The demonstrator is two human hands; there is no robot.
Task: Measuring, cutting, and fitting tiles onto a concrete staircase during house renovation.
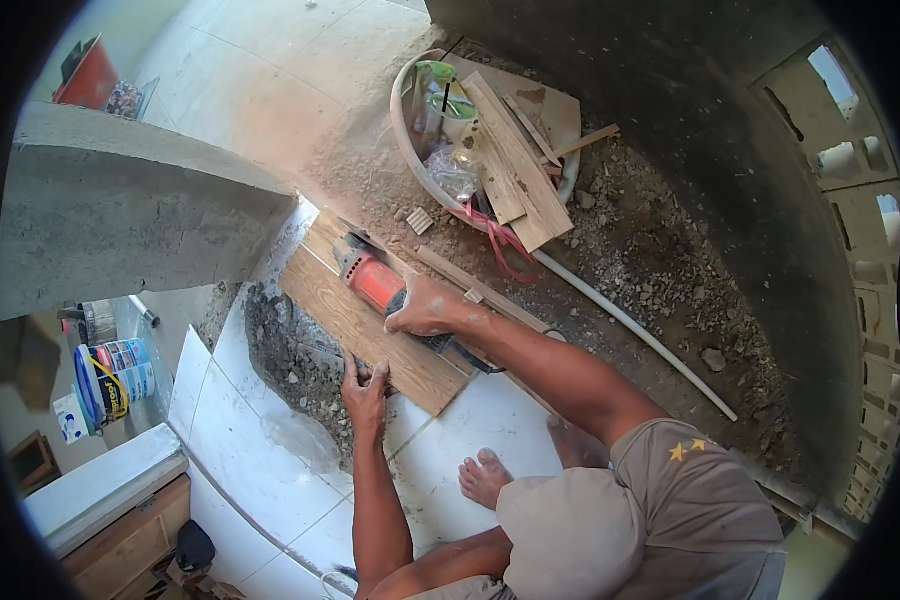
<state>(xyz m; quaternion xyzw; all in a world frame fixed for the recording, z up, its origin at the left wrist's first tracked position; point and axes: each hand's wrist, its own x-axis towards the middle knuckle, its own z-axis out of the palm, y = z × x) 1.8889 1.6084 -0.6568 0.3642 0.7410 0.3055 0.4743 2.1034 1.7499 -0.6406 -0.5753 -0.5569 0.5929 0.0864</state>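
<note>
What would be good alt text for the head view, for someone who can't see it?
A right hand grips a red angle grinder over a wood-grain plank, while the left hand touches the plank's edge. White floor tiles and grey rubble lie around; farther off, a tub holds wood-grain pieces.

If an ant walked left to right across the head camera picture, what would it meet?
White-and-blue round plastic bucket → red-and-black handheld power tool in the bare right hand → dusty bare foot → long straight white pipe → pale perforated block wall.
</note>
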